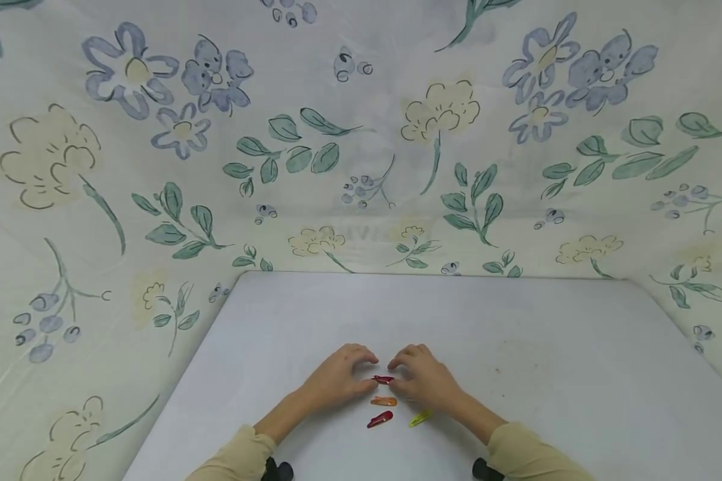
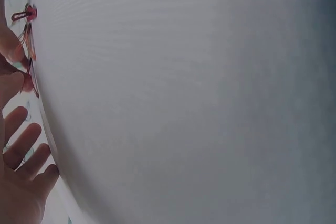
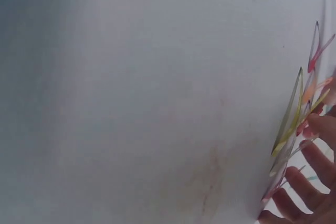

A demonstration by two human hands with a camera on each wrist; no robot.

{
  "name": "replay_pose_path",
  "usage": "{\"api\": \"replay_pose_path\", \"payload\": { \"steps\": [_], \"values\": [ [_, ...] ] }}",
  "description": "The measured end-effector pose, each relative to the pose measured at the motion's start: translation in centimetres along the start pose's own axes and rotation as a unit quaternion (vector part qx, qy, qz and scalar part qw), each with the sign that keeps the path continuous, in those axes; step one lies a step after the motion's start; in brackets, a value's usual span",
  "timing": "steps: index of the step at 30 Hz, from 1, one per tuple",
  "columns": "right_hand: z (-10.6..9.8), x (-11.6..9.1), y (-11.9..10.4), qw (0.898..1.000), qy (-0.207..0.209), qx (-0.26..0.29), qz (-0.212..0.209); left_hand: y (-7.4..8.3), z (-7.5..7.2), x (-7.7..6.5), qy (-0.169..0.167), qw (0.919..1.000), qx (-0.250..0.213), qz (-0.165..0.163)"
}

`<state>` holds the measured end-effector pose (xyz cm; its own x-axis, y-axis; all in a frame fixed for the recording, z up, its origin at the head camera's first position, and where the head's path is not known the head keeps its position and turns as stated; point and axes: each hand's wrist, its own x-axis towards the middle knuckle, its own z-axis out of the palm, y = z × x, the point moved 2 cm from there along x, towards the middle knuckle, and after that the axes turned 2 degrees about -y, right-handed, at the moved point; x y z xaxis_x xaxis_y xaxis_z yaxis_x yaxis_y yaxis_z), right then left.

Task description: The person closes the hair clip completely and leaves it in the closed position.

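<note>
A dark red hair clip [image 1: 383,379] lies on the white counter [image 1: 313,307], directly between the two hands. On the person's side of it, near and in a rough column, lie an orange clip [image 1: 384,401] and then a red clip [image 1: 380,419], the latter set at a slant. A yellow clip [image 1: 420,418] lies to the right of these, just beside the right wrist. The right-wrist view also shows a pale clip [image 3: 273,172] close to the right fingers; the right hand largely screens it from the head camera. The left hand [image 1: 339,377] is moderately spread, its thumb touching the near end of the dark red clip and its fingers arched clear of it. The right hand [image 1: 427,381] mirrors this posture, thumb at the opposite end, fingers apart. Brownish marks [image 3: 212,182] stain the counter to the right. Light yellow sleeves [image 1: 237,454] cover the forearms; a floral sheet [image 1: 361,147] encloses the counter's far edge and sides.
</note>
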<state>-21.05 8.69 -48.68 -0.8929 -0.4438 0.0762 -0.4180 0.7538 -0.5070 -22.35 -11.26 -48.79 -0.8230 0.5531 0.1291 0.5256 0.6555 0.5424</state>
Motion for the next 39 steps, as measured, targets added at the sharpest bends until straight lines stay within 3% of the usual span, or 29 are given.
{"api": "replay_pose_path", "payload": {
  "steps": [15, 22, 32, 39],
  "values": [
    [0.7, 0.4, -0.5, 0.998, 0.018, -0.063, -0.004, 1.2, 0.2, 0.1, 0.009, 0.9983, 0.058, 0.005],
    [0.7, 0.3, -0.6, 0.998, 0.023, -0.056, -0.003, 1.1, 0.5, 0.1, 0.017, 0.9977, 0.065, -0.003],
    [0.5, 0.3, -0.6, 0.998, 0.039, -0.057, -0.011, 0.9, 0.5, 0.2, 0.035, 0.997, 0.067, 0.015],
    [0.1, 0.5, -0.5, 0.999, 0.035, -0.028, 0.004, 1.1, 0.4, 0.6, 0.046, 0.9965, 0.069, -0.002]
  ]
}}
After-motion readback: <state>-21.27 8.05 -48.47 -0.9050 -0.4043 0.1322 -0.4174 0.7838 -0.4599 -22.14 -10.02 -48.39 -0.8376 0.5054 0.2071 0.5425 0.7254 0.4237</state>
